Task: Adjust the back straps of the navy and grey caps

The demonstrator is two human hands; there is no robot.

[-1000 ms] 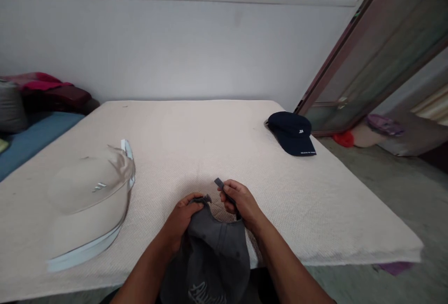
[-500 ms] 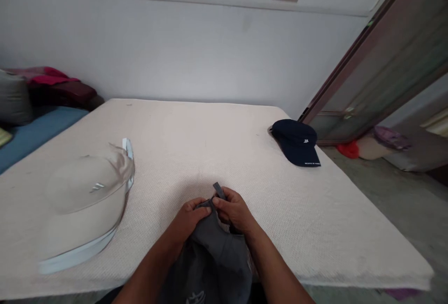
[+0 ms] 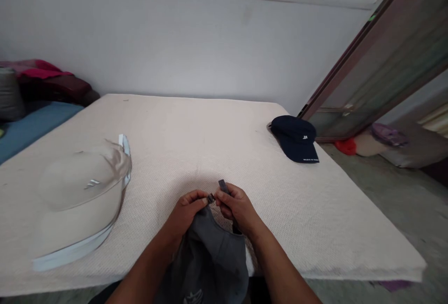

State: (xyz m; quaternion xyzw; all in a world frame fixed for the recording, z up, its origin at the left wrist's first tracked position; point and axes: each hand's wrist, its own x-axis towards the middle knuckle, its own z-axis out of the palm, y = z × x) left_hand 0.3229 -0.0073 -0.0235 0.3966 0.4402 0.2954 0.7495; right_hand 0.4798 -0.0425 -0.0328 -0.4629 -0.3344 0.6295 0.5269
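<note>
A dark grey cap (image 3: 215, 252) hangs at the table's near edge, its back opening turned upward and a pale logo low on its front. My left hand (image 3: 189, 208) is closed, pinching the end of the cap's back by a small dark buckle (image 3: 210, 198). In my right hand (image 3: 238, 203), fingers closed, is the cap's strap (image 3: 222, 185), its free end sticking up above the thumb. A narrow gap shows between the buckle and the right fingertips. Whether the strap still runs through the buckle I cannot tell.
A beige cap (image 3: 77, 201) with a light blue brim edge lies at the left of the white-covered table (image 3: 175, 127). A navy cap (image 3: 296, 138) rests near the right edge. A wall stands behind, and folded cloths (image 3: 52, 80) lie beyond on the left.
My two hands have moved slightly apart, and the buckle now shows between them. The right hand has drawn the strap a little to the right. The view has shifted slightly.
</note>
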